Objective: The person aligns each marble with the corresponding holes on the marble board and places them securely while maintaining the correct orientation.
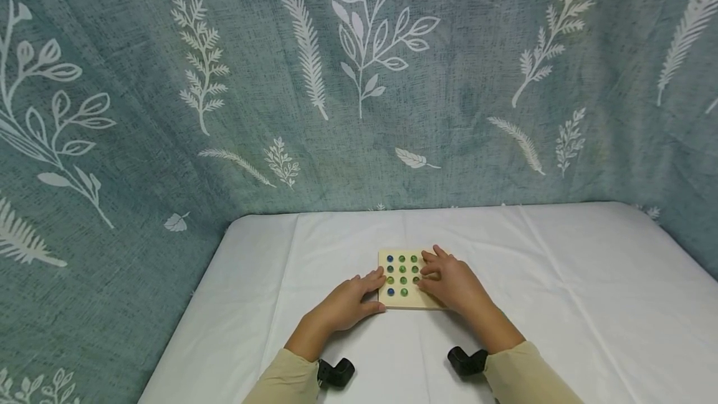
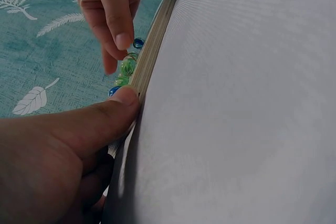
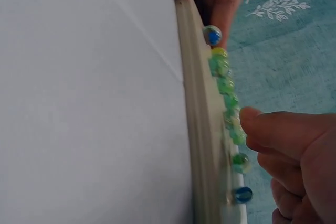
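A pale wooden board (image 1: 412, 302) lies on the white cloth, carrying several glass marbles (image 1: 402, 269), green and blue, in rows. My left hand (image 1: 346, 301) holds its near left corner, thumb (image 2: 107, 116) against the edge and fingers at the left side. Over the right part of the board is my right hand (image 1: 453, 280); its thumb and index fingertip pinch a dark green marble (image 1: 416, 280) in the third column. The other right fingers are spread above the board. That hand covers the board's right side, so what lies under it is hidden.
White cloth (image 1: 314, 248) covers the table around the board. A teal curtain (image 1: 359, 161) with white leaf prints stands behind and at both sides. Black wrist devices (image 1: 336, 373) sit by the sleeves, above the cloth.
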`<state>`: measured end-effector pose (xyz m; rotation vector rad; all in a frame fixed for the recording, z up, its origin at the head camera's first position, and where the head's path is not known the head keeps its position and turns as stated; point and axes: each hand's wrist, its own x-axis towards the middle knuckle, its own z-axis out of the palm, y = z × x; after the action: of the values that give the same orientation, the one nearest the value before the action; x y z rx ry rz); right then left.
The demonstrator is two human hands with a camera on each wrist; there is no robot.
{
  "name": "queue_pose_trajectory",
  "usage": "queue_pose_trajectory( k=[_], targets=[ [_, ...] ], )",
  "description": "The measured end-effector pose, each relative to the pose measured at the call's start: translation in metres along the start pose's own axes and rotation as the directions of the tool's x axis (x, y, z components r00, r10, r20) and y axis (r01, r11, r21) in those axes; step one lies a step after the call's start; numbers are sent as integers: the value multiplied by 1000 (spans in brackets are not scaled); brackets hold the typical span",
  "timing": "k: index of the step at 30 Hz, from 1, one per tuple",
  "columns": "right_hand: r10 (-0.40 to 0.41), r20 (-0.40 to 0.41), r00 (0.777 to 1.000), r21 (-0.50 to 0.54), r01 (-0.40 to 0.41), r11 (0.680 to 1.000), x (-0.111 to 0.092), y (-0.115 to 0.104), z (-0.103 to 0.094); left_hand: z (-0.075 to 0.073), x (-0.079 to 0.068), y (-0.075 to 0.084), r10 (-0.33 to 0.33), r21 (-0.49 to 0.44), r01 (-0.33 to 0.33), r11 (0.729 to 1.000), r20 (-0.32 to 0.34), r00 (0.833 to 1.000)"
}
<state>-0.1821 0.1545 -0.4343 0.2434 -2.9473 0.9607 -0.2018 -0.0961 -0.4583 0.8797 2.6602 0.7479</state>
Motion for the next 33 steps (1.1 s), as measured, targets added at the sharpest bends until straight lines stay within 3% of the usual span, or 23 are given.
queue_pose_trajectory(
  k=[8, 17, 25, 33],
  targets=[
    [46, 17, 999, 166, -49, 985, -18, 24, -36, -2, -1, 3, 13, 5, -13, 1000, -2, 1000],
    [119, 26, 993, 223, -122, 967, -44, 62, -67, -2, -2, 2, -2, 3, 2, 1000, 3, 1000],
    [139, 51, 989, 187, -146, 971, -67, 89, -70, -2, -1, 2, 8, 11, -8, 1000, -2, 1000],
    [157, 101, 982, 162, -172, 972, -74, 97, -59, -2, -3, 4, 4, 5, -4, 1000, 1, 1000]
  ],
)
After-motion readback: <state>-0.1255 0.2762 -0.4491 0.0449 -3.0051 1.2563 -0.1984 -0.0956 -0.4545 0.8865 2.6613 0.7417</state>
